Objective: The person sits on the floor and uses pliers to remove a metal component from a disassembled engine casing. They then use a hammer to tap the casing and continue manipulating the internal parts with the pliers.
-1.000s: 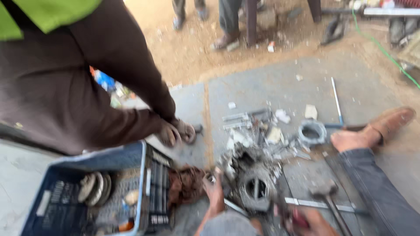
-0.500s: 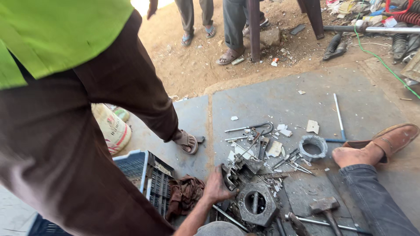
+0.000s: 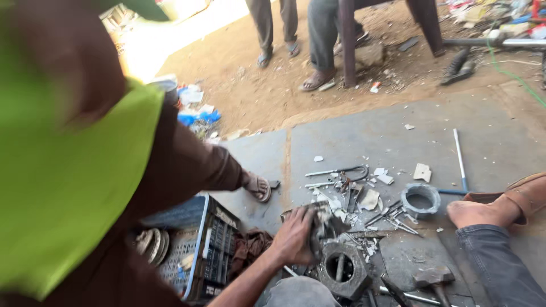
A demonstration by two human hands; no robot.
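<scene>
Left hand point(image 3: 293, 236): grip closed over a dark greasy metal machine part point(image 3: 325, 224) lying on the grey slab floor point(image 3: 364, 136).
Right hand: out of view.
Beside it: grey hexagonal metal housing with round bore point(image 3: 341, 270), touching the part's lower edge.
Nearby: grey metal ring point(image 3: 421, 200), blue plastic crate point(image 3: 199, 239).
Doing it well: probably steady the part against the housing, fingers clear of loose bolts.

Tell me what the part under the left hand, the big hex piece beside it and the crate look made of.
Part under the left hand: a grey part, dull and grimy, likely cast metal. Hex piece: thick, matte dark grey with a bored hole, probably cast iron or steel. Crate: blue with moulded lattice walls, evidently plastic.
</scene>
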